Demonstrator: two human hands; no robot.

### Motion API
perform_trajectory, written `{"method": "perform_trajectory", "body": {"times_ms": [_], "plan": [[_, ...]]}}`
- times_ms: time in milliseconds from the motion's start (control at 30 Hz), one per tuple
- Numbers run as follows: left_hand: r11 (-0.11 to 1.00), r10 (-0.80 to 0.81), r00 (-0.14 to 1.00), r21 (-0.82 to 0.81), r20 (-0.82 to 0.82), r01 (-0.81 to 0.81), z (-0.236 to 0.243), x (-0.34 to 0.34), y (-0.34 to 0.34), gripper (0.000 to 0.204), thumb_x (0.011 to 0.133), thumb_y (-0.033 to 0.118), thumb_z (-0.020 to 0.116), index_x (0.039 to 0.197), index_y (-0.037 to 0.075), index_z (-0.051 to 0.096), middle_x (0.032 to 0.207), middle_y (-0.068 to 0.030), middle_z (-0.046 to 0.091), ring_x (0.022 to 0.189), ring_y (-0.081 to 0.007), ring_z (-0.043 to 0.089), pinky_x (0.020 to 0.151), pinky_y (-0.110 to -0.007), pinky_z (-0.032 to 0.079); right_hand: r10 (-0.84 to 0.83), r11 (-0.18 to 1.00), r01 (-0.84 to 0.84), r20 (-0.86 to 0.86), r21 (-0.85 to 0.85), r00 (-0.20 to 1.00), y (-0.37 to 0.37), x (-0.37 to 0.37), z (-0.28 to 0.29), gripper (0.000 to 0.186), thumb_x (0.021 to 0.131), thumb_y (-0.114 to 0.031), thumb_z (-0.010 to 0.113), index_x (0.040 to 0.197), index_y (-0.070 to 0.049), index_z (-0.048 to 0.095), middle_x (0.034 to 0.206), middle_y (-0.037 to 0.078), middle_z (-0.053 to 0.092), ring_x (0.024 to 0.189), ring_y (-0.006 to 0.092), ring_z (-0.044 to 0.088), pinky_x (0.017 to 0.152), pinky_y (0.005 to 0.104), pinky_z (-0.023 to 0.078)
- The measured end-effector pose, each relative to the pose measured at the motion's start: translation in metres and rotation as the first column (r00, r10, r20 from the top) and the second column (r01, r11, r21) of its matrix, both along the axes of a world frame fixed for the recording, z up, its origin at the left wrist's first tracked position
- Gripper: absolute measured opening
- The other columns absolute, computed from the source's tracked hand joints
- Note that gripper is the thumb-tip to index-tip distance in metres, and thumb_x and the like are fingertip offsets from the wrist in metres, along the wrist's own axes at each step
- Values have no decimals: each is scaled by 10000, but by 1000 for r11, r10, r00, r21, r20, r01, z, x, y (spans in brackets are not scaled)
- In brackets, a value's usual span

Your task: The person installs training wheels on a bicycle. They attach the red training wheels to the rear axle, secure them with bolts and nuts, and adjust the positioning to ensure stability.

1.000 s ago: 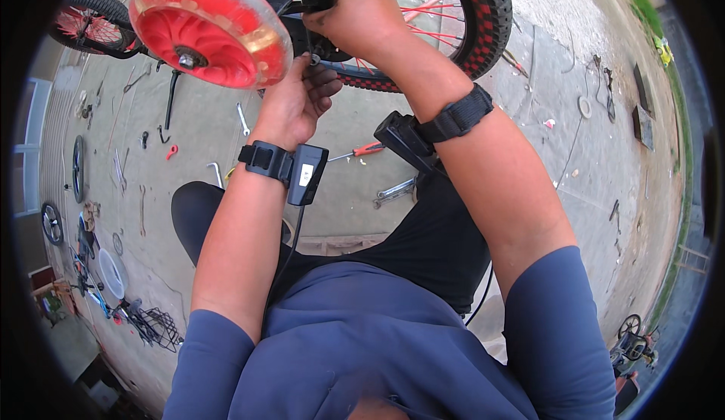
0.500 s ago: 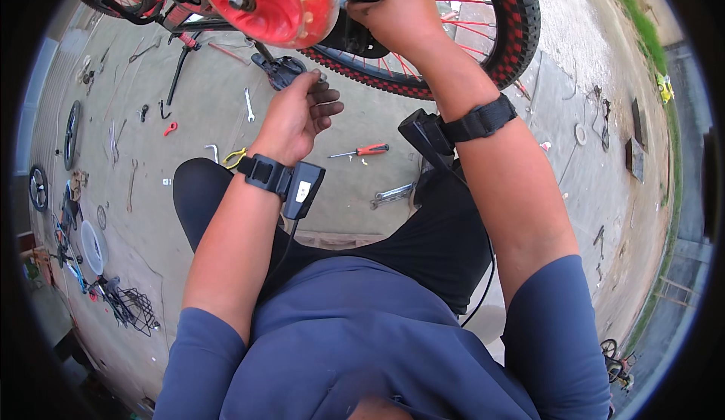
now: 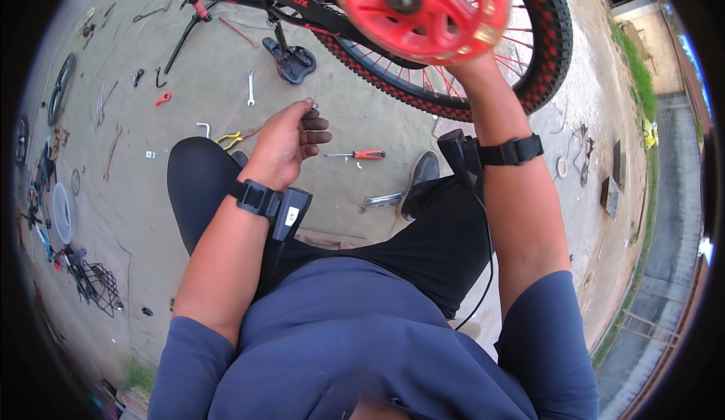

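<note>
My left hand is above the floor, thumb and forefinger pinched on a small metal piece, other fingers curled. Up at the right, my right hand reaches behind a red training wheel, which hides its fingers. That wheel is beside the bicycle's black frame and its red-spoked wheel with a checkered tyre. A black saddle hangs below the frame, to the left of that tyre.
On the concrete floor lie a spanner, a red-handled screwdriver, yellow pliers and several other tools. At the left are bicycle parts and a white tub; metal pieces lie at the right.
The training wheel has swung right, now covering my right hand's fingers. My left hand appears lower in the picture, away from the bicycle, and more of the frame and saddle shows.
</note>
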State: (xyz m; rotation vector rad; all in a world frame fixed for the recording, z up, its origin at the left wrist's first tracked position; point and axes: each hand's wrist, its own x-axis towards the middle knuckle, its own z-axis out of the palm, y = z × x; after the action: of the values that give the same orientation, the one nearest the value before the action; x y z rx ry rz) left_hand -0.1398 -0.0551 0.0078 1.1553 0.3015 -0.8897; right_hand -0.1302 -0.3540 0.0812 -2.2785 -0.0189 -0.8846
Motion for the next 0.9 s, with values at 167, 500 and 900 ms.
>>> {"method": "perform_trajectory", "body": {"times_ms": [167,500,900], "plan": [[998,-44,998,-48,50,46,6,-4,-3,248,976,331,594,1036,91,585,890,-41,675,773,-159,687,611,-280,464,168,979,-166,4,-122,986,-20,1,-4,537,775,-290,832,1223,-60,645,1173,131,708,1041,248,701,873,341,549],[996,-43,995,-70,88,49,14,-4,-1,304,964,352,614,1058,64,584,916,-66,657,760,-171,678,604,-284,470,142,973,-145,-27,-178,990,-22,-12,6,538,831,-267,788,1296,-72,599,1241,124,662,1073,229,670,902,365,558],[994,-58,994,-88,95,66,16,-3,-5,325,980,347,596,1090,41,595,938,-82,654,766,-163,661,606,-286,472,125,977,-128,-31,-173,992,-22,-12,7,507,836,-246,788,1272,-63,605,1209,117,664,1045,219,671,878,356,562]]}}
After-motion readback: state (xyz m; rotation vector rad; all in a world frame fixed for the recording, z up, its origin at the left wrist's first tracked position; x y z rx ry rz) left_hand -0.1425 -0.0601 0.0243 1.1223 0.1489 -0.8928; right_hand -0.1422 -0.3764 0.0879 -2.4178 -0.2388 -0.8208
